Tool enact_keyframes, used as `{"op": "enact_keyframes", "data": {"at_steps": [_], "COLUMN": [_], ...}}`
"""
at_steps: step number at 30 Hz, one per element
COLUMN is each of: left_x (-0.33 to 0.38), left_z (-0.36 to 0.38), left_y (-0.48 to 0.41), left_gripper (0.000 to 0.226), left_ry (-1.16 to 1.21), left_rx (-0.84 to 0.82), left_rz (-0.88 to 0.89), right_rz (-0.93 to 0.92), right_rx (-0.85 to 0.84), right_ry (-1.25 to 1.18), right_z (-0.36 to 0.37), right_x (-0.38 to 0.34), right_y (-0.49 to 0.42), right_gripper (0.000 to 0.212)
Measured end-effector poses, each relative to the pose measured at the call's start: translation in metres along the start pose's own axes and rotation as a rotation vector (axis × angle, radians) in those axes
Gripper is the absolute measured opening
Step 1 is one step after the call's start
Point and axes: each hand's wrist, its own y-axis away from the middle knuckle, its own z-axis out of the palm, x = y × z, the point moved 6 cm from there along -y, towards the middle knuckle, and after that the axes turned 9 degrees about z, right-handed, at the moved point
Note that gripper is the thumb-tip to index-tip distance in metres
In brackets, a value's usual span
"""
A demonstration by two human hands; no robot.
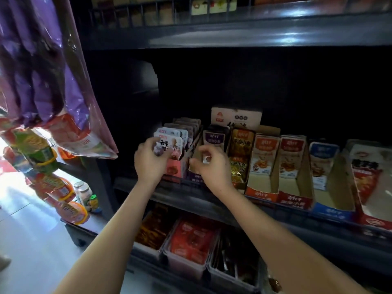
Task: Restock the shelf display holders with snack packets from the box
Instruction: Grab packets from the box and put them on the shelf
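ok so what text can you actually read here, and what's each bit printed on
"DDY": top of the white packet the left hand grips.
"去骨": black characters on that same packet.
"深海小鱼": gold packet, only roughly legible.
Everything else on packets, holders and the carton: too blurred.

Left forearm (118, 225) and right forearm (261, 217) extend forward, bare, side by side. Left hand (149, 161): fingers curled round a snack packet (168, 143). Right hand (211, 167): fingers curled, knuckles up; grip contents not discernible.
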Motion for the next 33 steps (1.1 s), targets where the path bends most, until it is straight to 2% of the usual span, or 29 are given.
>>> {"op": "enact_keyframes", "data": {"at_steps": [3, 6, 12, 19, 25, 28, 33], "left_x": [0.035, 0.075, 0.136, 0.155, 0.124, 0.094, 0.048], "left_z": [0.013, 0.039, 0.112, 0.175, 0.205, 0.209, 0.217], "left_y": [0.046, 0.105, 0.253, 0.394, 0.478, 0.507, 0.544], "left_gripper": [0.027, 0.013, 0.011, 0.010, 0.008, 0.011, 0.019], "left_ry": [0.141, 0.242, 0.287, 0.265, 0.193, 0.166, 0.188], "left_rx": [-0.054, -0.237, -0.749, -1.019, -1.142, -1.138, -1.090], "left_rz": [0.047, 0.076, 0.154, 0.154, 0.017, -0.069, -0.283], "right_rz": [0.022, 0.101, 0.371, 0.752, 1.004, 1.144, 1.088], "right_rx": [-0.011, -0.048, -0.072, -0.121, -0.182, -0.222, -0.196], "right_ry": [-0.046, -0.004, 0.184, 0.321, 0.308, 0.221, 0.302], "right_z": [-0.041, -0.087, -0.177, -0.257, -0.269, -0.254, -0.225], "right_x": [0.028, 0.075, 0.209, 0.353, 0.433, 0.466, 0.505], "right_y": [0.042, 0.099, 0.239, 0.374, 0.453, 0.481, 0.490], "right_gripper": [0.027, 0.018, 0.015, 0.018, 0.010, 0.034, 0.051]}}
